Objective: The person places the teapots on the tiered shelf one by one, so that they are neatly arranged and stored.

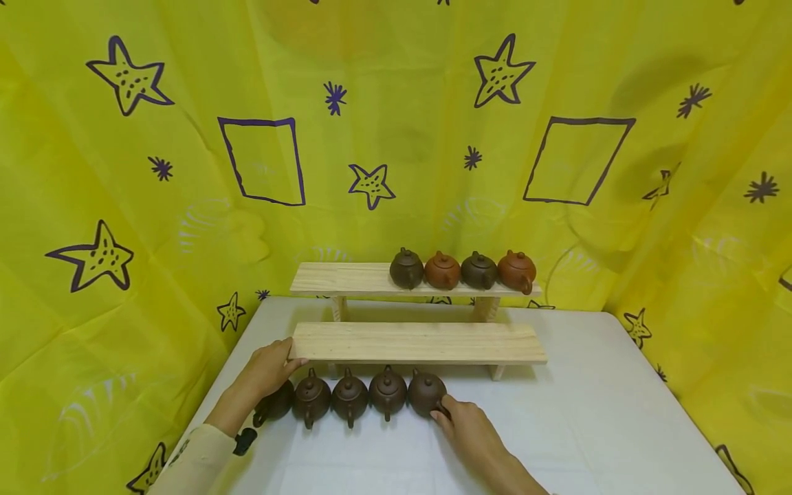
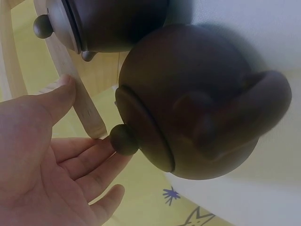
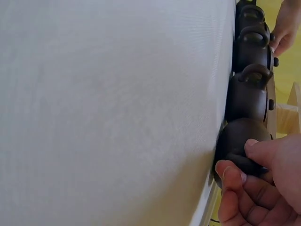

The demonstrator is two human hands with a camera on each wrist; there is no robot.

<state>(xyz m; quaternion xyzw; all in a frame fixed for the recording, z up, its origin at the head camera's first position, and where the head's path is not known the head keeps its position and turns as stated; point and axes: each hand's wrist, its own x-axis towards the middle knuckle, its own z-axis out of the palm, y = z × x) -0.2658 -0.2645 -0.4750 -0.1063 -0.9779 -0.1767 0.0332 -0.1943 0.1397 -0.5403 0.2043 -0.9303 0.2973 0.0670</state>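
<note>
Several dark brown teapots stand in a row on the table in front of a low wooden shelf (image 1: 421, 342). My right hand (image 1: 473, 430) pinches the handle of the rightmost teapot (image 1: 426, 393) between thumb and fingers. In the right wrist view that teapot (image 3: 240, 134) stands close beside its neighbour (image 3: 247, 96). At the shelf's left end, my left hand (image 1: 266, 371) touches the corner, thumb along the front edge and fingers fairly straight. Below it sits the leftmost teapot (image 1: 277, 400), partly hidden by the wrist; its lid knob (image 2: 123, 139) appears near my fingers in the left wrist view.
Behind, a higher wooden shelf (image 1: 340, 276) carries two dark teapots (image 1: 406, 269) and two reddish-brown ones (image 1: 442, 270) on its right half. A white cloth covers the table (image 1: 594, 412). Yellow patterned curtains (image 1: 402, 137) surround the back and sides.
</note>
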